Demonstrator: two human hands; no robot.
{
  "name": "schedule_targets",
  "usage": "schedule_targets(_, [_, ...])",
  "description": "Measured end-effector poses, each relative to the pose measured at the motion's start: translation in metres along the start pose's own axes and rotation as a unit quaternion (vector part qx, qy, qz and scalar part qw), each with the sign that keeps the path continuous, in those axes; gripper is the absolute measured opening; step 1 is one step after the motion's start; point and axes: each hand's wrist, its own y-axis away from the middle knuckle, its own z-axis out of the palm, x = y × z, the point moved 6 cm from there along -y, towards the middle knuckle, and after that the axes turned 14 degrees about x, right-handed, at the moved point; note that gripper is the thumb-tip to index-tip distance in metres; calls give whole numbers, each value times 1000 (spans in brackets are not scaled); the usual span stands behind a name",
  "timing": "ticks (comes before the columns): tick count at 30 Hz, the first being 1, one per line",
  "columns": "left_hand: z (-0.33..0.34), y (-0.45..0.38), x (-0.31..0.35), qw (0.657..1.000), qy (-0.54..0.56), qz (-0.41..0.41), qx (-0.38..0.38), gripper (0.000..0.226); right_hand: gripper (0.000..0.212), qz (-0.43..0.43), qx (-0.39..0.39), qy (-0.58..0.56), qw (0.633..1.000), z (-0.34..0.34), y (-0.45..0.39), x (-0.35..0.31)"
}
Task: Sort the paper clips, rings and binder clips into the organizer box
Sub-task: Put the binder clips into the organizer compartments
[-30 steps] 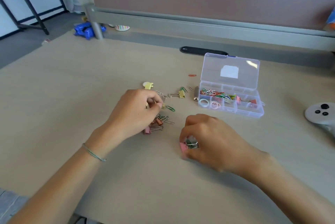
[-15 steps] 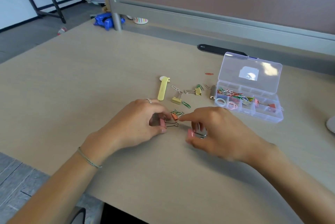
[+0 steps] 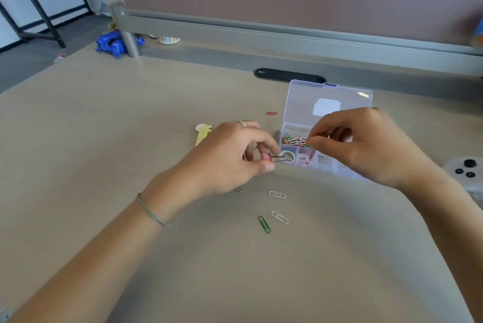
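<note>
The clear organizer box (image 3: 329,99) stands open at the desk's middle right, its lid up. Coloured paper clips (image 3: 295,140) fill its back left compartment and rings (image 3: 287,156) lie in the front left ones. My left hand (image 3: 230,158) pinches a pink binder clip (image 3: 273,157) just left of the box. My right hand (image 3: 363,144) hovers over the box, pinching a binder clip whose wire handles (image 3: 311,156) hang down. Two white paper clips (image 3: 277,194) and a green paper clip (image 3: 264,223) lie on the desk in front of my hands.
A yellow strip (image 3: 202,134) and a red paper clip (image 3: 271,113) lie behind my left hand. A white controller (image 3: 462,169) sits at the right edge. A grey divider rail (image 3: 261,32), a black cable slot (image 3: 288,75) and a blue bag (image 3: 115,44) are at the back.
Both hands lifted from the pile of clips and moved right toward the box. Each now carries a binder clip. My right hand is over the box.
</note>
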Motion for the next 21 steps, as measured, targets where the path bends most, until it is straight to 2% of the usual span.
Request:
schedule_targets(5, [36,-58,27,1000,-2,16,-16,10,14,119,48,24,991,-48,-14,71])
schedule_targets(10, [70,-105,47,999,-22,15,-19,10,18,178,44,29,983,-52,-19,106])
schedule_targets(16, [108,-124,51,997,-46,14,-57,15,18,160,-5,68,985,-31,-15,123])
schedule_targets(21, [114,-125,45,995,-59,9,-82,15,15,132,-41,75,988,-19,-15,129])
